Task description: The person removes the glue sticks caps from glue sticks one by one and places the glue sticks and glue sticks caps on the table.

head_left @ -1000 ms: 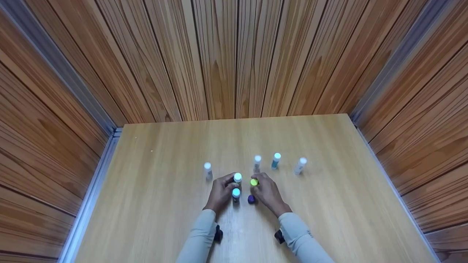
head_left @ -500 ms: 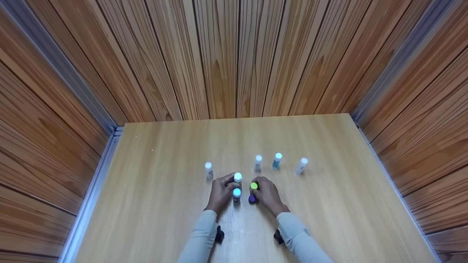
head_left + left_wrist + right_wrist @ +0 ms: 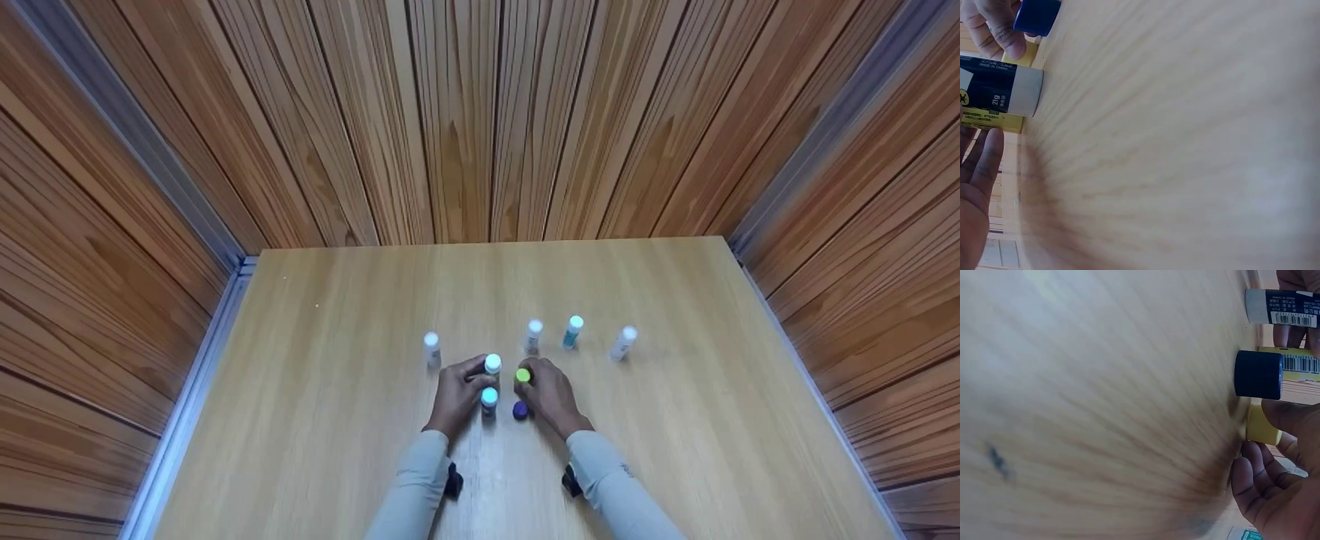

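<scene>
My left hand [image 3: 454, 394] pinches a yellow-labelled glue stick [image 3: 1013, 124] between thumb and fingers; its white top [image 3: 492, 364] shows in the head view. Just nearer stands a dark blue glue stick [image 3: 994, 84], upright, its label reading 21g. Across a narrow gap, my right hand [image 3: 551, 394] pinches a yellow cap [image 3: 1262, 424] low over the tabletop; from above it looks lime green. A dark blue cap [image 3: 1258, 375] stands on the table close to the right thumb, on the near side of the yellow cap. The right fingers are curled in the right wrist view.
Beyond the hands, several white-topped sticks stand upright: one [image 3: 432, 351] at left, one [image 3: 533, 337] behind the right hand, a teal-labelled one [image 3: 573, 332] and a whitish one [image 3: 623, 343] farther right. Wood-panelled walls [image 3: 465, 127] enclose the table [image 3: 337, 420] at back and sides.
My right hand drew the yellow cap slightly toward me, then shifted it back away beside the blue cap. The left hand and the two near glue sticks stay in place.
</scene>
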`<move>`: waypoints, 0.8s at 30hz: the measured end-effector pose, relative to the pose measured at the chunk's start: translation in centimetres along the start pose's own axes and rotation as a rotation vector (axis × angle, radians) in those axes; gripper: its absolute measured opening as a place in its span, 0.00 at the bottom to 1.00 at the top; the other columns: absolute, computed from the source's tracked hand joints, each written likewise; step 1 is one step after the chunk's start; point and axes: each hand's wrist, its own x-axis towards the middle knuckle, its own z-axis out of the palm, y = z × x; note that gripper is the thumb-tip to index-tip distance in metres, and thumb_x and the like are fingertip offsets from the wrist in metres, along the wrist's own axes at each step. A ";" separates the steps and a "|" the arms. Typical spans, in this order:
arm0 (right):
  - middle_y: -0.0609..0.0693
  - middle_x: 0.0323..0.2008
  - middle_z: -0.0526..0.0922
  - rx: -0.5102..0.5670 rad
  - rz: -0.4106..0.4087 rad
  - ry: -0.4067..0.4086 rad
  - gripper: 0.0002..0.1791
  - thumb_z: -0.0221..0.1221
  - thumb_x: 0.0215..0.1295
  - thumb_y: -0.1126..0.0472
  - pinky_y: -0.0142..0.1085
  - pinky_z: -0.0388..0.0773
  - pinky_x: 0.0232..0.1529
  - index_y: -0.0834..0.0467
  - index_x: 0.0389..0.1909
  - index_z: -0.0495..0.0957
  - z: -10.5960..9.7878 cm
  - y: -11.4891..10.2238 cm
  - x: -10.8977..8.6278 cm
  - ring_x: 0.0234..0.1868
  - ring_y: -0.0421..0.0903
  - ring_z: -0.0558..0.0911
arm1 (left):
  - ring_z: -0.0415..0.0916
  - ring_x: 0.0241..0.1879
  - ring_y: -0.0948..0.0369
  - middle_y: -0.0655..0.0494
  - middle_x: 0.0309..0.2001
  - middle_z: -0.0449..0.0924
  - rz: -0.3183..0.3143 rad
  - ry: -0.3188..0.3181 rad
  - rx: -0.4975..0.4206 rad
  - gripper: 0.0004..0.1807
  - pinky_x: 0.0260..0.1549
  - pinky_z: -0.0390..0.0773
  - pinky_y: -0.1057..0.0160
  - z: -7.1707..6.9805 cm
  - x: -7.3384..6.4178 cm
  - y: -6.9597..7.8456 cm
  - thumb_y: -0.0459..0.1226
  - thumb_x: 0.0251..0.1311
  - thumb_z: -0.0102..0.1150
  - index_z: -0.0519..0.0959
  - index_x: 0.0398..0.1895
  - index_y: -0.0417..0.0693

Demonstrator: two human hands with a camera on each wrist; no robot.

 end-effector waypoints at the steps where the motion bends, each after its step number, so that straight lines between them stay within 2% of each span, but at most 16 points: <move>1: 0.46 0.37 0.75 0.000 0.001 -0.002 0.09 0.63 0.61 0.62 0.42 0.75 0.46 0.53 0.41 0.77 0.0 0.0 0.0 0.39 0.44 0.74 | 0.79 0.50 0.61 0.57 0.53 0.81 -0.007 -0.002 0.002 0.22 0.51 0.78 0.60 0.1 0.0 0.0 0.33 0.58 0.64 0.78 0.58 0.44; 7: 0.47 0.40 0.75 0.007 -0.011 0.009 0.11 0.63 0.62 0.60 0.41 0.76 0.47 0.53 0.45 0.77 -0.1 0.2 -0.2 0.39 0.44 0.73 | 0.79 0.51 0.61 0.56 0.53 0.80 -0.013 -0.010 0.000 0.23 0.52 0.78 0.59 0.5 0.1 0.0 0.34 0.58 0.65 0.77 0.59 0.44; 14: 0.47 0.38 0.74 0.057 -0.041 0.021 0.12 0.62 0.65 0.55 0.39 0.74 0.41 0.55 0.45 0.77 -0.5 0.4 -0.4 0.37 0.43 0.72 | 0.79 0.50 0.63 0.60 0.52 0.81 -0.033 -0.001 0.009 0.21 0.52 0.78 0.60 0.5 0.0 0.1 0.33 0.58 0.64 0.79 0.57 0.52; 19: 0.52 0.43 0.77 0.132 -0.053 0.035 0.20 0.57 0.68 0.52 0.43 0.77 0.49 0.61 0.53 0.75 -0.7 0.6 -0.8 0.44 0.48 0.77 | 0.79 0.51 0.62 0.59 0.52 0.81 -0.030 0.010 0.013 0.20 0.52 0.77 0.60 0.1 -0.3 0.3 0.34 0.59 0.64 0.80 0.56 0.53; 24: 0.54 0.47 0.78 0.184 -0.010 0.038 0.24 0.56 0.69 0.50 0.45 0.75 0.55 0.62 0.58 0.73 -0.7 0.9 -1.1 0.51 0.50 0.78 | 0.78 0.52 0.58 0.54 0.54 0.81 -0.034 0.020 -0.006 0.22 0.52 0.77 0.61 -0.4 -0.7 0.3 0.35 0.58 0.64 0.79 0.57 0.49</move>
